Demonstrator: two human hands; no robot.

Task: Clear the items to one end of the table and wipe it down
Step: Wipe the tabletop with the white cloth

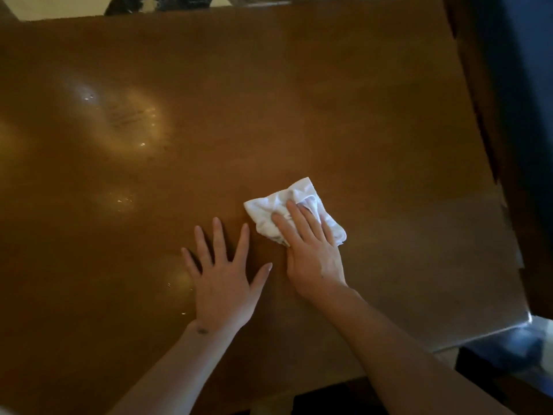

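Observation:
A brown wooden table (344, 100) fills most of the view. A crumpled white cloth (269, 211) lies on it, a little right of centre near me. My right hand (311, 253) presses down flat on the cloth, fingers spread over it. My left hand (223, 280) rests flat on the bare wood just left of the cloth, fingers apart and holding nothing. No other items show on the tabletop.
Glossy patches with small wet specks (131, 121) shine on the left half of the table. The table's right edge (508, 223) runs beside a dark blue surface (526, 85). The near edge lies below my forearms.

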